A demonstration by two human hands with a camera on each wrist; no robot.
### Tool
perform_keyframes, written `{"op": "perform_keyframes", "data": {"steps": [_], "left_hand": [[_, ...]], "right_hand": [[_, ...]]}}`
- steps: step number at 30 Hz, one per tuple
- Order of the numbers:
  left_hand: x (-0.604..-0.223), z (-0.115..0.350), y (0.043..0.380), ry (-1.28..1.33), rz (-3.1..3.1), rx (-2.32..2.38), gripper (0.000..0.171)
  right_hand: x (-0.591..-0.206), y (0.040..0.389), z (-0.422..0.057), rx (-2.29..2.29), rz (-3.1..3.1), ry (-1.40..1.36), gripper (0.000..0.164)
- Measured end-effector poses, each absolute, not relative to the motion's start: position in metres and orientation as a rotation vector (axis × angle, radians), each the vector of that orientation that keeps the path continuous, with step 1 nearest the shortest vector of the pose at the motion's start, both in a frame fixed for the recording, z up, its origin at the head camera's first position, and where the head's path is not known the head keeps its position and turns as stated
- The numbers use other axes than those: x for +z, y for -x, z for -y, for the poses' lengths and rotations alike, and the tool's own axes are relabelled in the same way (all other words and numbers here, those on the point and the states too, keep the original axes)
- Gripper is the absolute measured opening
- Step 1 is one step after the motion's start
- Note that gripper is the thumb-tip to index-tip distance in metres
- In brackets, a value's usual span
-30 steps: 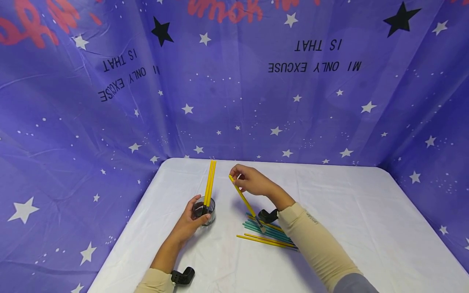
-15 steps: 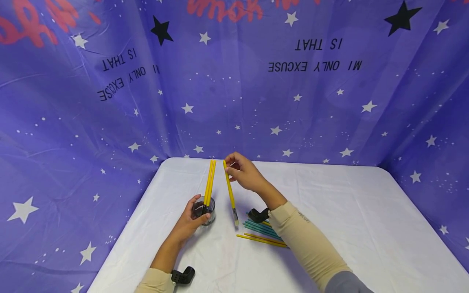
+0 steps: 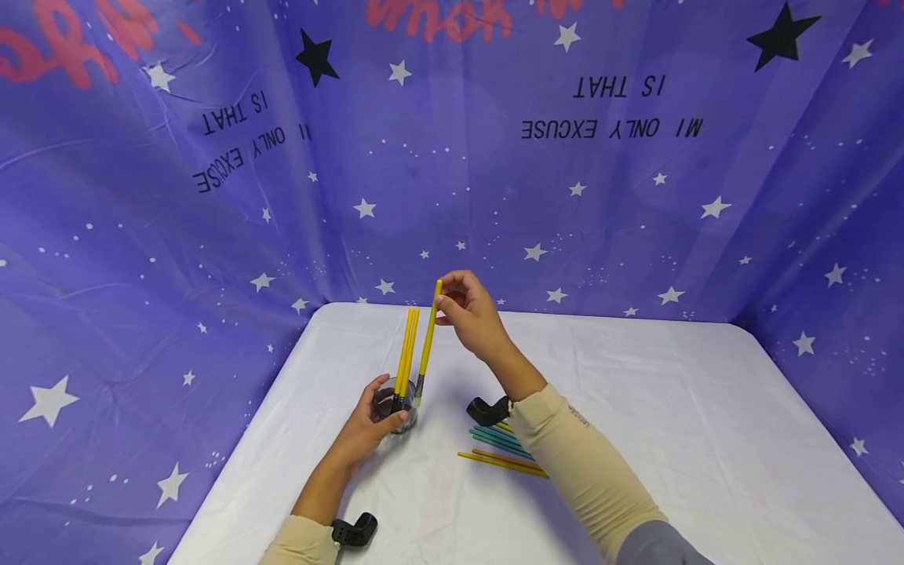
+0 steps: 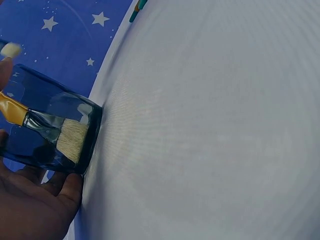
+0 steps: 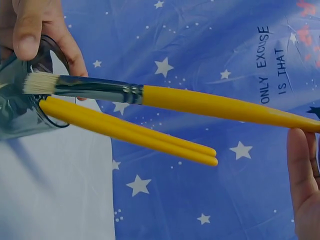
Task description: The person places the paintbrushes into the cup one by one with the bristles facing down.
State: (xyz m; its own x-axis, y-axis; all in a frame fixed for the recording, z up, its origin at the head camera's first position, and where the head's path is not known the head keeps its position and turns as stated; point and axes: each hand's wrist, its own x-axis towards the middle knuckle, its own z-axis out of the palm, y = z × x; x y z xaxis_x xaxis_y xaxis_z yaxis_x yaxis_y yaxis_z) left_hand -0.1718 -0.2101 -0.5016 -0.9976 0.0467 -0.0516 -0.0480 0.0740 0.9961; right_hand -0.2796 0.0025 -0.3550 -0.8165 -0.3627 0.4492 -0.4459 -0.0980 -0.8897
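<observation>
Yellow brush [image 3: 429,337]: your right hand [image 3: 472,314] pinches; towards tabletop's left edge [image 3: 274,408], left hand [image 3: 362,430] grips glass [image 4: 50,102]; bring bristles [image 5: 41,83] above it.

The left grip [image 3: 365,429] curls low; the right grip [image 3: 472,315] pinches higher, its partly hidden fingers [image 3: 456,279] apparently bent.

Brushes [image 3: 405,353] in glass [image 3: 410,418] — left, loose brushes [image 3: 500,441] right

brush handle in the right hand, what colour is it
Yellow. The brush handle shows best in the right wrist view.
</observation>
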Motion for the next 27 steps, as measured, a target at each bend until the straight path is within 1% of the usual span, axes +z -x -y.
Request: {"op": "perform_keyframes", "data": {"steps": [7, 12, 18, 24, 27], "left_hand": [[-0.504, 0.211, 0.174, 0.0, -2.255, 2.086, 0.083], [-0.504, 0.21, 0.173, 0.007, -2.27, 2.089, 0.082], [-0.5, 0.209, 0.172, -0.046, -2.265, 2.095, 0.081], [-0.499, 0.209, 0.171, -0.043, -2.245, 2.095, 0.083], [-0.499, 0.21, 0.171, -0.043, -2.253, 2.091, 0.083]], "right_hand": [[-0.364, 0.279, 0.011, 2.169, 2.02, -0.838, 0.02], [-0.384, 0.283, 0.022, 2.225, 2.087, -0.747, 0.019], [-0.407, 0.288, 0.033, 2.233, 2.169, -0.626, 0.019], [-0.421, 0.294, 0.037, 2.254, 2.212, -0.584, 0.025], [-0.421, 0.293, 0.035, 2.24, 2.242, -0.607, 0.023]]}}
